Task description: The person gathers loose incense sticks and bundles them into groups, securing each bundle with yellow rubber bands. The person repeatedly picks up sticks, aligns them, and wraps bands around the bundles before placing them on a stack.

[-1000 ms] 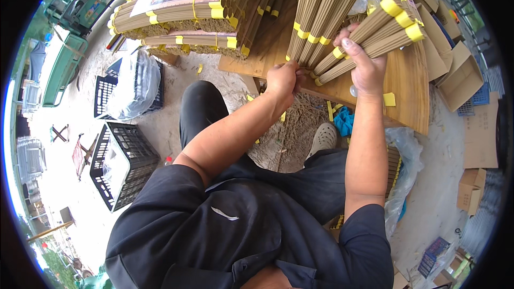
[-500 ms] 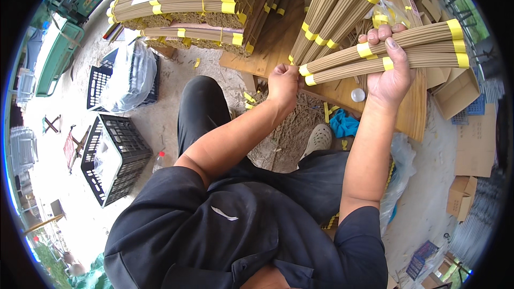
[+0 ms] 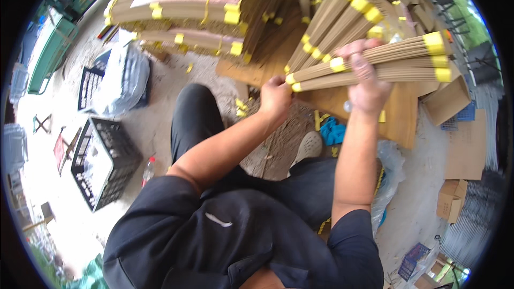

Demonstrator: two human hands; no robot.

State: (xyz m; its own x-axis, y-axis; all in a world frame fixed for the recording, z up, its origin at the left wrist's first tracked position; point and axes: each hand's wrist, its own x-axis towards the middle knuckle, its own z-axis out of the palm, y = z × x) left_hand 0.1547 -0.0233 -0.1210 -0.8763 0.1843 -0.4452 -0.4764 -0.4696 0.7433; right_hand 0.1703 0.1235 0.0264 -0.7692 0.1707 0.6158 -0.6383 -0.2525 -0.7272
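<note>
My right hand point(image 3: 369, 85) is wrapped round two bundles of brown incense sticks point(image 3: 393, 64), which lie side by side almost level. Yellow bands circle them at both ends and near the hand. At their narrow left end is my left hand point(image 3: 276, 98), closed with its fingers pressed together; whatever it pinches is hidden. Just beyond, more yellow-banded incense bundles point(image 3: 342, 21) rest slantwise on the wooden table point(image 3: 404, 120). A tall stack of incense bundles point(image 3: 187, 13), with printed paper labels and yellow ties, stands at the far left of the table.
Black plastic crates point(image 3: 115, 163) stand on the floor at left, with clear plastic bags in and over them. A bottle with a red cap point(image 3: 149, 171) is beside them. Blue cloth point(image 3: 333, 130) and yellow scraps lie below the table. Cardboard boxes point(image 3: 452, 101) line the right side.
The view has shifted slightly. Both hands and the held incense bundles appear a little further left and lower. The right hand keeps its grip, and the left hand remains by the narrow end.
</note>
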